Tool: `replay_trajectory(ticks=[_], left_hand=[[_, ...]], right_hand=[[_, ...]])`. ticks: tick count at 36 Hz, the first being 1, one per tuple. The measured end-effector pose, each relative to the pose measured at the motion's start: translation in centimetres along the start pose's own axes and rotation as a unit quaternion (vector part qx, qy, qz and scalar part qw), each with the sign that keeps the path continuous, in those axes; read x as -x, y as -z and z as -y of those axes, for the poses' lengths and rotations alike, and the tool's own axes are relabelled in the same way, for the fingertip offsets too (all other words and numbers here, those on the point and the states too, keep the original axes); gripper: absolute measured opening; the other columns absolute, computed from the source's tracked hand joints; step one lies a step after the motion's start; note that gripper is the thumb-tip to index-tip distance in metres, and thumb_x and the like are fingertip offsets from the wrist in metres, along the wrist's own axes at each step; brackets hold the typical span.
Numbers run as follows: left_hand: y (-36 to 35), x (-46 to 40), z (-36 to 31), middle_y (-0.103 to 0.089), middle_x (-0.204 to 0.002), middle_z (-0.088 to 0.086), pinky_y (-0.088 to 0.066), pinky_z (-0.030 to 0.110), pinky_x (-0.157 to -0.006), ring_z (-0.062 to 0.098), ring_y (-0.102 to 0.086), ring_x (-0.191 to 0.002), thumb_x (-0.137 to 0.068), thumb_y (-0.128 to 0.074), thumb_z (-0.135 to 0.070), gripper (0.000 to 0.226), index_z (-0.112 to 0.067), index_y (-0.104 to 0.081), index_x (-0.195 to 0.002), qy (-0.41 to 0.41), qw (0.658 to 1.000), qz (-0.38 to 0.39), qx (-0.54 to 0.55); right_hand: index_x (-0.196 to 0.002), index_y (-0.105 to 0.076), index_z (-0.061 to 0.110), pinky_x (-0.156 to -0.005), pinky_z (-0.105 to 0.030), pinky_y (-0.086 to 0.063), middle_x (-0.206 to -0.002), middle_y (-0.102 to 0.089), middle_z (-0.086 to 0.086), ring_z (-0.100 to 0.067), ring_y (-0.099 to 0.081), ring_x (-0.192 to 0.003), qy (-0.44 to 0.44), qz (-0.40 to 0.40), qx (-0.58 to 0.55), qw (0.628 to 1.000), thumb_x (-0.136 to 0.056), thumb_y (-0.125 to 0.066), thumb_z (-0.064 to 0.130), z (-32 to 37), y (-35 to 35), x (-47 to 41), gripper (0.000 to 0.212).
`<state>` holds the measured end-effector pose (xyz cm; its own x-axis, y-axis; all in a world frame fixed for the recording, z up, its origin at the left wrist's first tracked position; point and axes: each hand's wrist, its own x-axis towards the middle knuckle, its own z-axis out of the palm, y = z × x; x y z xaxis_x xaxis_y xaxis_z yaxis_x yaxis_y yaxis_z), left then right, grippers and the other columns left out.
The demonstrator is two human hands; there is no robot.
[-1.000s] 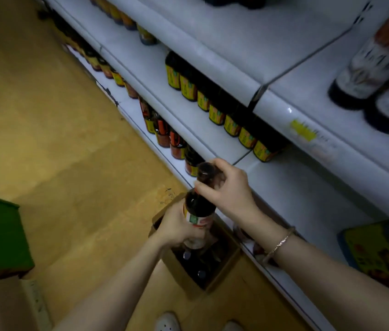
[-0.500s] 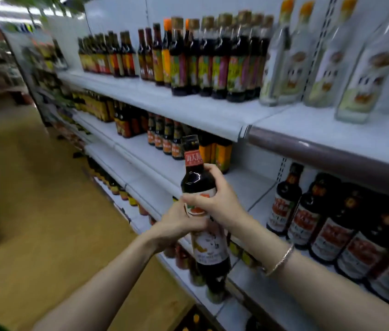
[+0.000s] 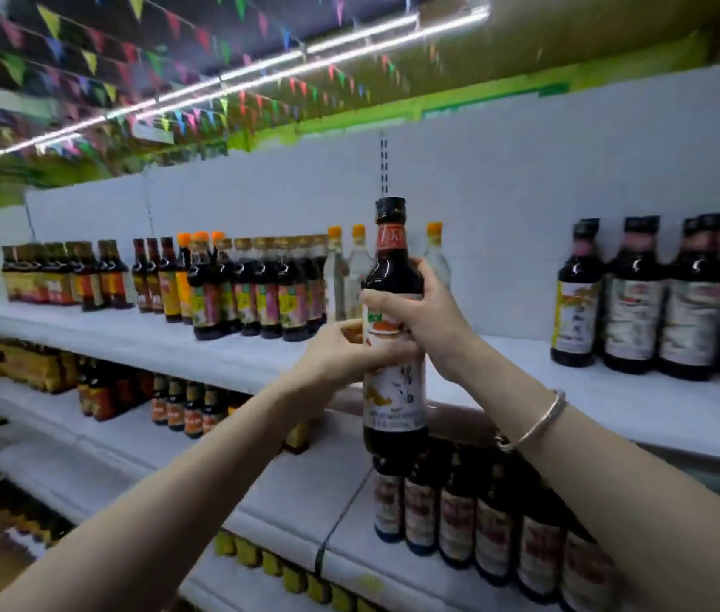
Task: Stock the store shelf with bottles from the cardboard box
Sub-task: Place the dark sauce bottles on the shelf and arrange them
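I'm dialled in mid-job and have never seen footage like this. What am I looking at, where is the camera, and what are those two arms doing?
There is no machine here: the arms belong to a person, and the single wide-angle camera sits on their head, looking forward at a white store shelf. Both hands hold one tall dark glass bottle with a black cap and pale label, upright in front of the shelf's edge. The left hand grips its label; the right hand, with a silver bangle on the wrist, grips near the shoulder. Rows of similar dark bottles and a few clear bottles with orange caps stand on that shelf. The cardboard box is out of view.
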<state>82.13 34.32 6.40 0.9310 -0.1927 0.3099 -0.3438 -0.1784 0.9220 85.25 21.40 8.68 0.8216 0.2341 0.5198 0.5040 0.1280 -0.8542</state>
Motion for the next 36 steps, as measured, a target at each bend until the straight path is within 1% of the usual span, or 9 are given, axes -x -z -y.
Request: replay_trajectory(ticks=[4,9,14,18,22,24,26,31,36], left_hand=[[-4.1,-2.6,-2.5,-0.074,-0.095,0.007,-0.057,0.030,-0.077,0.020,-0.072,-0.089,-0.072,-0.081,-0.023,0.036,-0.004,-0.070,-0.101,-0.035,0.999,0.013,0.006],[-8.1,-5.6,-4.3,-0.072,-0.103,0.012,-0.056,0.039,-0.084,0.025,-0.070,-0.096,-0.066,-0.083,-0.029,0.051,-0.004,-0.067,-0.108,-0.059,0.996,0.044,0.040],[-12.8,-8.8,-5.0,-0.069,-0.100,0.011,-0.056,0.032,-0.074,0.023,-0.070,-0.091,-0.068,-0.080,-0.011,0.062,-0.004,-0.051,-0.122,-0.045,0.992,0.039,0.111],[-16.3,-11.1,-5.3,-0.070,-0.102,0.015,-0.054,0.032,-0.081,0.025,-0.069,-0.096,-0.054,-0.089,-0.017,0.079,-0.004,-0.050,-0.122,-0.053,0.992,0.063,0.098],[-19.4,-13.0,-4.8,-0.073,-0.097,0.015,-0.051,0.017,-0.064,0.018,-0.070,-0.087,-0.071,-0.080,-0.007,0.045,-0.008,-0.051,-0.105,-0.074,0.992,0.078,0.063],[-22.3,-14.4,-4.7,-0.073,-0.089,0.008,-0.050,0.014,-0.058,0.012,-0.071,-0.076,-0.073,-0.078,-0.004,0.038,-0.010,-0.050,-0.097,-0.092,0.989,0.097,0.059],[-22.9,-15.0,-4.2,-0.071,-0.092,0.007,-0.052,0.020,-0.061,0.013,-0.070,-0.077,-0.072,-0.078,-0.005,0.036,-0.014,-0.052,-0.096,-0.099,0.989,0.099,0.042],[-26.4,-17.1,-2.9,-0.068,-0.105,0.006,-0.055,0.046,-0.083,0.025,-0.065,-0.098,-0.074,-0.079,-0.009,0.040,-0.014,-0.059,-0.108,-0.095,0.990,0.099,0.026],[-28.8,-18.4,-1.6,-0.065,-0.099,0.002,-0.057,0.049,-0.081,0.024,-0.065,-0.097,-0.073,-0.079,-0.007,0.037,-0.016,-0.059,-0.103,-0.082,0.992,0.087,0.029]], right_hand=[[-0.116,-0.053,0.017,-0.084,-0.038,-0.054,-0.105,-0.068,-0.007,-0.024,-0.068,-0.096,-0.015,0.015,0.015,1.000,-0.073,-0.077,0.026,3.3,5.7,0.4,0.050],[-0.122,-0.053,0.025,-0.093,-0.052,-0.048,-0.113,-0.069,-0.003,-0.024,-0.065,-0.106,-0.087,0.058,0.072,0.992,-0.066,-0.072,0.038,5.1,12.2,1.6,0.061],[-0.122,-0.054,0.018,-0.092,-0.058,-0.047,-0.114,-0.068,-0.006,-0.027,-0.066,-0.104,-0.084,-0.004,0.071,0.994,-0.069,-0.077,0.032,6.0,17.1,2.3,0.060],[-0.118,-0.056,0.023,-0.087,-0.054,-0.052,-0.106,-0.070,-0.003,-0.025,-0.068,-0.097,-0.064,-0.066,0.107,0.990,-0.067,-0.081,0.026,6.1,21.4,2.7,0.057],[-0.115,-0.061,0.021,-0.083,-0.052,-0.055,-0.107,-0.070,-0.005,-0.027,-0.068,-0.098,-0.057,-0.107,0.137,0.983,-0.059,-0.087,0.025,5.8,24.6,3.0,0.062],[-0.104,-0.065,0.019,-0.077,-0.046,-0.057,-0.104,-0.070,-0.007,-0.026,-0.069,-0.094,-0.057,-0.146,0.135,0.978,-0.064,-0.086,0.016,5.3,27.6,3.3,0.045],[-0.101,-0.066,0.017,-0.070,-0.039,-0.057,-0.098,-0.072,-0.005,-0.025,-0.069,-0.090,-0.059,-0.166,0.129,0.976,-0.065,-0.084,0.011,4.7,28.2,3.2,0.041],[-0.114,-0.062,0.010,-0.079,-0.045,-0.058,-0.101,-0.071,-0.005,-0.022,-0.068,-0.093,-0.049,-0.238,0.160,0.957,-0.055,-0.090,0.014,2.6,31.4,3.3,0.066],[-0.114,-0.045,0.020,-0.084,-0.045,-0.056,-0.107,-0.064,-0.005,-0.022,-0.064,-0.099,-0.048,-0.260,0.173,0.949,-0.056,-0.090,0.011,1.0,33.4,3.3,0.074]])
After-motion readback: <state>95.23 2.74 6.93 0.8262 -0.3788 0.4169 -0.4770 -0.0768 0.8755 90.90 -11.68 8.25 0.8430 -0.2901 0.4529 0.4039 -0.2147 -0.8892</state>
